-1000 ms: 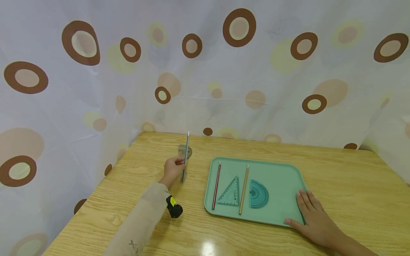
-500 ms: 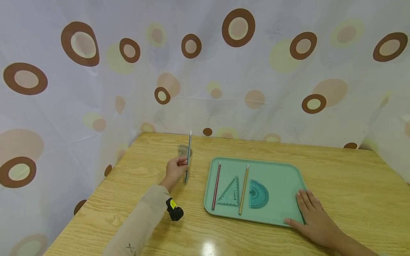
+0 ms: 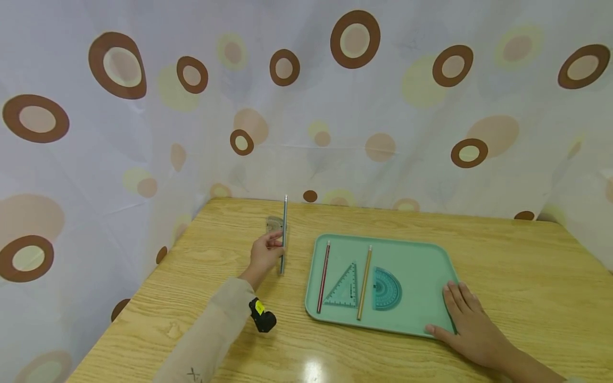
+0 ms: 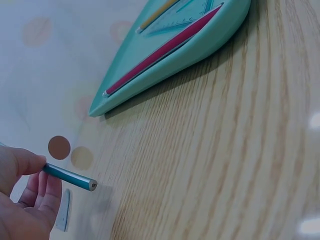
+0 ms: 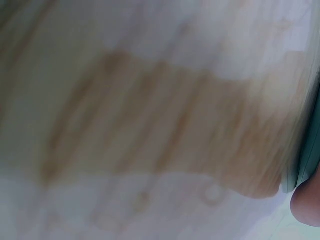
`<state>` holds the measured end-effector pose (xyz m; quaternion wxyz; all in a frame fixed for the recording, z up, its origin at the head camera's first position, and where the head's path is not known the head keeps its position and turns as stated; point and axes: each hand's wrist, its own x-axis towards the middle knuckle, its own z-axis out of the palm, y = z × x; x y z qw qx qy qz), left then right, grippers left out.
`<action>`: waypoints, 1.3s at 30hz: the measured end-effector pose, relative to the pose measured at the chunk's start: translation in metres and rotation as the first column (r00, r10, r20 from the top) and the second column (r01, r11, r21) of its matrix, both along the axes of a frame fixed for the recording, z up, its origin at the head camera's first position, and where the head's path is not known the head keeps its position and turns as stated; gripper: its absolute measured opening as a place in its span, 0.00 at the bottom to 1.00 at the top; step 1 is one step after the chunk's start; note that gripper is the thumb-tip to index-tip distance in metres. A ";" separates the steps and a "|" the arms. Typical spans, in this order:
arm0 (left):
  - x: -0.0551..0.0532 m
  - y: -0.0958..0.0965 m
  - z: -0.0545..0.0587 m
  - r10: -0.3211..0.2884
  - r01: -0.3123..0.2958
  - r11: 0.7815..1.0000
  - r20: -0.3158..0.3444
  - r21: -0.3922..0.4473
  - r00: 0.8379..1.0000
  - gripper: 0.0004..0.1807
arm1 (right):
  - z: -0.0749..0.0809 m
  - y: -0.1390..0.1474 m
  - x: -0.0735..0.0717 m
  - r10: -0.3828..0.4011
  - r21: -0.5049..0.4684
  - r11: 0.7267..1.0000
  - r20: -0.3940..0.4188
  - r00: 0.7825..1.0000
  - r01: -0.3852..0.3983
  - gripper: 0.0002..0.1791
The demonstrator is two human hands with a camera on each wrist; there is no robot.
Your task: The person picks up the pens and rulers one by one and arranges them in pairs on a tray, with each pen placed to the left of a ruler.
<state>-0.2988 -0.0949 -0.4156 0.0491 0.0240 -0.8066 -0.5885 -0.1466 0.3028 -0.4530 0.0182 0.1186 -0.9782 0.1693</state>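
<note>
My left hand (image 3: 265,255) pinches a blue pencil (image 3: 285,213) between thumb and fingers, held tilted up above the table. Its flat unsharpened end (image 4: 93,185) shows in the left wrist view. Just behind that hand lies a clear protractor (image 3: 274,223), partly covered by the fingers. The right hand (image 3: 471,330) rests with straight fingers on the right rim of a green tray (image 3: 421,266). In the right wrist view a fingertip (image 5: 306,205) touches the tray's edge.
On the tray lie a red pencil (image 3: 323,276), a teal set square (image 3: 346,292), a yellow pencil (image 3: 365,282) and a teal protractor (image 3: 387,289). A black wrist camera (image 3: 263,317) hangs at the left cuff. A patterned curtain (image 3: 407,106) encloses the wooden table (image 3: 268,354).
The left hand has moved slightly to the right with the blue pencil, which now stands more upright. My right hand stays on the tray rim.
</note>
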 end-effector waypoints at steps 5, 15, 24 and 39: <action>0.002 0.004 0.001 -0.010 0.009 1.000 0.009 0.030 1.000 0.24 | 0.001 0.000 0.001 0.002 -0.009 1.000 0.000 1.000 -0.002 0.52; 0.007 0.012 0.001 -0.031 0.031 0.998 -0.010 0.049 0.999 0.25 | 0.003 -0.001 0.001 -0.004 -0.013 1.000 0.000 1.000 0.004 0.52; 0.015 0.022 0.001 -0.065 0.065 0.995 -0.003 0.070 0.998 0.25 | 0.002 -0.001 0.001 -0.003 -0.013 1.000 0.004 1.000 0.003 0.53; 0.023 0.041 -0.002 -0.119 0.117 0.989 0.014 0.093 0.993 0.25 | 0.000 0.001 0.000 0.001 -0.018 1.000 0.001 1.000 -0.001 0.53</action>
